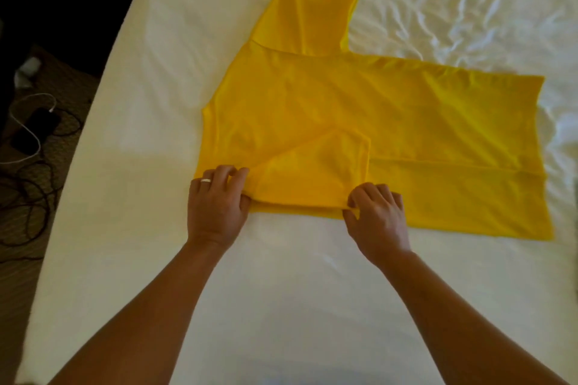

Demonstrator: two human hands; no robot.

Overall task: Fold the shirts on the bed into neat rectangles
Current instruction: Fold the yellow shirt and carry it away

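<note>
The T-shirt (359, 122) is a plain, saturated yellow all over, with no print or pattern; its folded-in sleeve (316, 172) shows the same yellow, slightly paler where the light falls. The bed sheet (281, 275) is plain white, creamy toward the left edge. A ring (205, 180) on the left hand (215, 206) is silver-white. On the brownish patterned floor (62, 87), a white charging cable (31, 122) crosses black cords (28, 206) and a black phone (34, 131).
</note>
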